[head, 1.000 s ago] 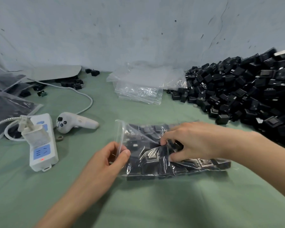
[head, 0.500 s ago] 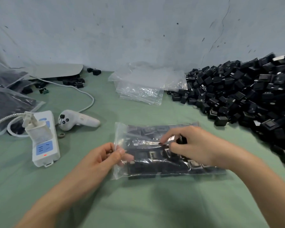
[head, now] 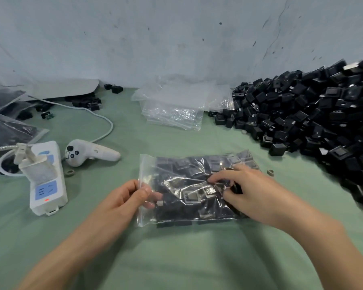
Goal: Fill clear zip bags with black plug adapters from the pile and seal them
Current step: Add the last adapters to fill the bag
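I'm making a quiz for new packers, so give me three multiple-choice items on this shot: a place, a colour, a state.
1. Where is the pile of loose adapters relative to the zip bag?
A) to its right, against the wall
B) to its left, by the power strip
C) between it and the person

2. What colour is the table cover?
A) red
B) green
C) yellow

3. What is the left hand doing?
A) lying flat on the cover
B) holding the white controller
C) pinching the bag's left edge

Answers: 1 A, the black heap fills the right side up to the wall; 2 B, the cloth is pale green; 3 C, thumb and fingers close on the bag's clear left strip.
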Demonstrator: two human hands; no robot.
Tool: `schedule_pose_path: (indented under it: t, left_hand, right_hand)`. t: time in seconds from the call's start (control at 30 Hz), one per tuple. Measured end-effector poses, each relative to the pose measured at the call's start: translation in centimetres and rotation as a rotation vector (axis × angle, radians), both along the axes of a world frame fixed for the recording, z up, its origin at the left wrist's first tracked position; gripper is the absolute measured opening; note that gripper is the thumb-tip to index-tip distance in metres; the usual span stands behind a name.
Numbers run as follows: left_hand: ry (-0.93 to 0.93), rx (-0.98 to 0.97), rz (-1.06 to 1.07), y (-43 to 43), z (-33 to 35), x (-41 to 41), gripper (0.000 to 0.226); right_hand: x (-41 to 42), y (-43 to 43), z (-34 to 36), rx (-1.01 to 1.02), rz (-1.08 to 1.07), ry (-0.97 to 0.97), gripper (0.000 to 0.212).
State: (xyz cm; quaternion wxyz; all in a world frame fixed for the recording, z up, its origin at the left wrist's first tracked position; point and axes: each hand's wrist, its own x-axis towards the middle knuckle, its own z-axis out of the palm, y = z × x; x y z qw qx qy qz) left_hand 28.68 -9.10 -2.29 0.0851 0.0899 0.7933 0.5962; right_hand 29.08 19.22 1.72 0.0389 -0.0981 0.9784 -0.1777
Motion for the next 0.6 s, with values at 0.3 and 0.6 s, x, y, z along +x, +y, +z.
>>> schedule_pose_path:
  t: [0.3, 0.6]
  left_hand:
    - [0.035, 0.001, -0.025, 0.1, -0.1, 0.4, 0.023]
    - [-0.019, 0.099, -0.021, 0.1, -0.2, 0.6, 0.025]
  right_hand:
    - [0.9, -0.9, 0.3, 0.177, 0.092, -0.01, 0.051]
    - [-0.3, -0.2, 1.5, 0.086, 0.123, -0.03, 0.033]
